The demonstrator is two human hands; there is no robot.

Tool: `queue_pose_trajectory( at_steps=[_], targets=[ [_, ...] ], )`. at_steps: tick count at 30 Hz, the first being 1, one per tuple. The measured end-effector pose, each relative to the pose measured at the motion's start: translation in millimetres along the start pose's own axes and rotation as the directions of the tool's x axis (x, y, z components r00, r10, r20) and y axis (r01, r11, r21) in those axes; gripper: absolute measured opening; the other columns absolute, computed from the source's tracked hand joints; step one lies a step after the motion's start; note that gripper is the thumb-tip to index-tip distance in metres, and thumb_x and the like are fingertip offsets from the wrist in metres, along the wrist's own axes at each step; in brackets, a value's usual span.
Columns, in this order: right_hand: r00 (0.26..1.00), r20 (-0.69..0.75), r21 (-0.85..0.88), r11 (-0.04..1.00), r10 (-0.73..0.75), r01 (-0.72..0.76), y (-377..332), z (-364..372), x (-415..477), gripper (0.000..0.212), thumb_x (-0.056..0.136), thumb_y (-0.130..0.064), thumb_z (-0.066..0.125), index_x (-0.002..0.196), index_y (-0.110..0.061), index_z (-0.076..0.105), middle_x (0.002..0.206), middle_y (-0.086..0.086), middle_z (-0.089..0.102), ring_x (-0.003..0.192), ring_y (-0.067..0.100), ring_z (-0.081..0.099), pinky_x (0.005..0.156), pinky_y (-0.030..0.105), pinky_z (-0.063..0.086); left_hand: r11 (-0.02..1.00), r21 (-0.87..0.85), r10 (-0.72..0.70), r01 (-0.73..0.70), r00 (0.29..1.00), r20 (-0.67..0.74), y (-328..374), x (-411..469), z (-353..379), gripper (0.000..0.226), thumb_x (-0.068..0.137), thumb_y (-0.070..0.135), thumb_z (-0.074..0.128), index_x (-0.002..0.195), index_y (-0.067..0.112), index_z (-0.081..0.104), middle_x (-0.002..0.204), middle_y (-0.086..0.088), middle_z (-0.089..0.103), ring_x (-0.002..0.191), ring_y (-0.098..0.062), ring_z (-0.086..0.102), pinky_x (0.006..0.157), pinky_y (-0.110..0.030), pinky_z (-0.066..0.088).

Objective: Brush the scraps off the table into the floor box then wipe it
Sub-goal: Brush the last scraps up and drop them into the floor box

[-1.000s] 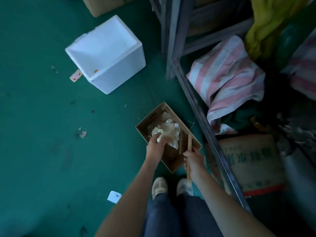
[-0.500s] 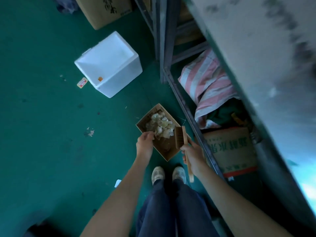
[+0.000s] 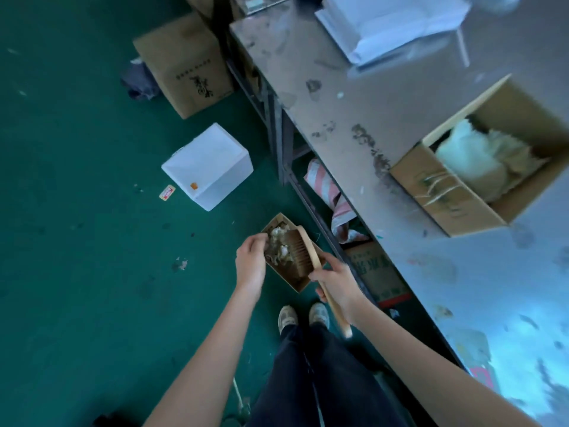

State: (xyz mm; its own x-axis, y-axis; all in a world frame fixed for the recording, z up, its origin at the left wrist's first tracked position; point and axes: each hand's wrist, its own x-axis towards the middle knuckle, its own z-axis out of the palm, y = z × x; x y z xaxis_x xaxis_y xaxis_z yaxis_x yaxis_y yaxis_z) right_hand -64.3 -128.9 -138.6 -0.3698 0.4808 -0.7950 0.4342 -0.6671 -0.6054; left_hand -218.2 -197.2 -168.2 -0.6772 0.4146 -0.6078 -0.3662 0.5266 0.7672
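1. Underfoot, a dark green floor [image 3: 77,288] fills the left side of the view, dotted with small bits of litter and a little red-and-white label [image 3: 167,192].
2. A grey metal table [image 3: 400,124] runs along the right, its top blotched with dark stains and smears; its near end reflects pale blue light.
3. On the table stands an open cardboard carton [image 3: 446,198] holding pale, fluffy material, and a stack of white sheets [image 3: 391,23] lies at the far end.
4. Under the table, a pink-and-white striped cloth [image 3: 326,189] and a printed brown carton [image 3: 378,275] are tucked behind the frame.
5. Out on the floor sit a white foam box [image 3: 209,164] and, farther off, a tall brown carton [image 3: 187,66] with dark printing.
6. The floor box [image 3: 295,280], a small open cardboard one, rests beside the table leg just ahead of the person's shoes [image 3: 303,315], with pale scraps [image 3: 278,241] piled inside.
7. The right hand [image 3: 337,280] is wrapped around the wooden handle of a brush [image 3: 303,251], whose bristles sit over the box.
8. The left hand [image 3: 251,263] hovers at the box's left edge, fingers curled loosely; whether it pinches any scrap cannot be told.
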Motion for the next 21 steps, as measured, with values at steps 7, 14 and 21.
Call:
queue_pose_trajectory(
  at_steps=[7,14,21],
  targets=[
    [0.982,-0.054,0.097,0.978,-0.179,0.184,-2.7,-16.5,-58.8,0.048,0.082,0.004,0.054,0.123,-0.021,0.059,0.072,0.006,0.061,0.049,0.02,0.043,0.046,0.028,0.035,0.981,0.02,0.191,-0.194,0.975,0.112,44.3,-40.6,-6.4,0.018,0.095,0.027,0.049,0.098,0.026,0.066,0.101,0.014,0.067,0.099,-0.002,0.063,0.084,-0.023,0.046],
    [0.938,-0.194,0.253,0.909,-0.287,0.33,2.6,-72.2,-101.5,0.044,0.082,0.002,0.054,0.119,-0.022,0.062,0.072,0.009,0.055,0.051,0.018,0.044,0.048,0.028,0.036,0.931,0.073,0.313,-0.357,0.888,0.337,63.5,-75.1,36.9,0.021,0.098,0.019,0.044,0.108,0.021,0.063,0.111,0.008,0.067,0.102,-0.002,0.063,0.086,-0.022,0.048],
    [0.886,-0.384,0.469,0.773,-0.258,0.428,27.7,-144.4,-140.0,0.034,0.077,0.001,0.056,0.104,-0.016,0.065,0.062,0.009,0.047,0.048,0.02,0.037,0.047,0.028,0.032,0.876,0.123,0.34,-0.467,0.778,0.529,63.1,-117.9,108.3,0.023,0.099,0.02,0.045,0.117,0.017,0.059,0.114,0.007,0.066,0.108,-0.003,0.06,0.094,-0.02,0.044]
  ],
)
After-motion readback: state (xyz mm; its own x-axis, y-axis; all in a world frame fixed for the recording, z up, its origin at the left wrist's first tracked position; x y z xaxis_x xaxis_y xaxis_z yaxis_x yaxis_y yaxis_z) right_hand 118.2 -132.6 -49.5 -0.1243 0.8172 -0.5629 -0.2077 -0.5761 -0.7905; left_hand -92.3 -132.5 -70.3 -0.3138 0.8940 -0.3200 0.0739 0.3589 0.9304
